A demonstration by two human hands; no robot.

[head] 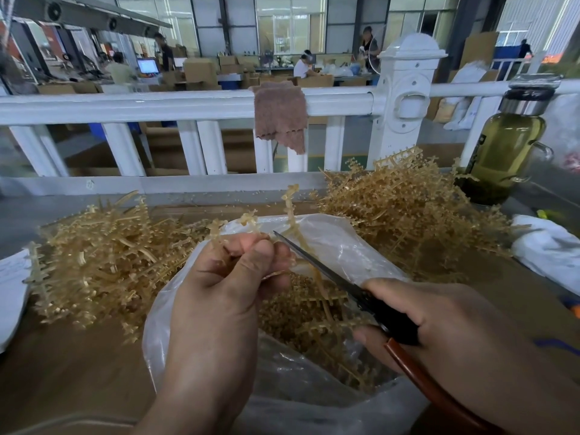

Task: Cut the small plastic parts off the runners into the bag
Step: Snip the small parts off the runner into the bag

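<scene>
My left hand (226,287) pinches a tan plastic runner (290,211) over the open clear plastic bag (329,243). The runner's branch with small parts sticks up above my fingers. My right hand (455,328) grips scissors (317,262) with dark blades and a reddish-brown handle. The blade tips lie against the runner just right of my left fingers. Small tan cut parts (288,321) and a few runner pieces lie inside the bag.
One heap of tan runners (103,262) lies left of the bag, another heap (405,215) lies right. A glass bottle of greenish liquid (505,149) stands at the far right. White plastic (546,246) lies beside it. A white railing (188,105) with a brown cloth (279,114) runs behind the table.
</scene>
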